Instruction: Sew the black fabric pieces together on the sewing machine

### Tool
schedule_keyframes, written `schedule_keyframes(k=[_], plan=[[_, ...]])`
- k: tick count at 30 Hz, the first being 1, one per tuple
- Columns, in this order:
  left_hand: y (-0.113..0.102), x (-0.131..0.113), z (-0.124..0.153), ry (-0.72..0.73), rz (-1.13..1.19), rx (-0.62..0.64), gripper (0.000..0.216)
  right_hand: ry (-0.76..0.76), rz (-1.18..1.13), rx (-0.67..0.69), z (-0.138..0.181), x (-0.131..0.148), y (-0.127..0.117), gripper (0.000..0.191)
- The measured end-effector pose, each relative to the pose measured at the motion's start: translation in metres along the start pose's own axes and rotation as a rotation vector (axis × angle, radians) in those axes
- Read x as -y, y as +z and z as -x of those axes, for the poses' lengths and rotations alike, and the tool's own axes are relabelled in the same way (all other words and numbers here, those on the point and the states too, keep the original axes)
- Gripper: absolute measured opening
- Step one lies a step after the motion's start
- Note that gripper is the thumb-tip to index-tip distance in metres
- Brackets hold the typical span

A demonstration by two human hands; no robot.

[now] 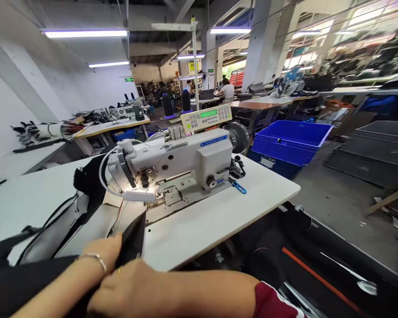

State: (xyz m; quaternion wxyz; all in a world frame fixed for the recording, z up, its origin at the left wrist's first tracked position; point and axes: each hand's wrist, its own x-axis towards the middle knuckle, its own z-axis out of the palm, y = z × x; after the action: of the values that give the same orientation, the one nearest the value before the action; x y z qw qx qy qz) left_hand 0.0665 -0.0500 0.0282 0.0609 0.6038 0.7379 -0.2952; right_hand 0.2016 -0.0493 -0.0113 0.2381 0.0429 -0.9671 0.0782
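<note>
My left hand, wearing a thin bracelet, and my right hand both grip the edge of a black fabric or leather panel at the front of the white sewing table. The panel joins a larger black and pale grey piece that lies across the table's left side and runs toward the needle area of a white HIGHLEAD industrial sewing machine. My hands are in front of the machine and apart from it. A lamp lights the needle area.
A blue-handled spanner lies beside the machine. Behind it stand a digital control panel and dark thread cones. A blue plastic crate stands to the right. Black material with an orange stripe lies below the table's right. A co-worker sits far back.
</note>
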Motion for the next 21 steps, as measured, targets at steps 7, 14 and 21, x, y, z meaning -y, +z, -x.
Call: schedule_keyframes(k=[7, 14, 21], plan=[[0.015, -0.012, 0.019, 0.101, -0.166, -0.352, 0.053, -0.044, -0.114, -0.044, 0.058, -0.002, 0.024, 0.01], [0.026, -0.03, 0.016, 0.164, -0.038, -0.198, 0.078, -0.15, -0.021, -0.12, 0.077, -0.008, 0.061, 0.016], [0.015, -0.028, 0.001, 0.152, -0.048, -0.153, 0.086, -0.151, -0.023, -0.15, 0.073, -0.027, 0.063, 0.018]])
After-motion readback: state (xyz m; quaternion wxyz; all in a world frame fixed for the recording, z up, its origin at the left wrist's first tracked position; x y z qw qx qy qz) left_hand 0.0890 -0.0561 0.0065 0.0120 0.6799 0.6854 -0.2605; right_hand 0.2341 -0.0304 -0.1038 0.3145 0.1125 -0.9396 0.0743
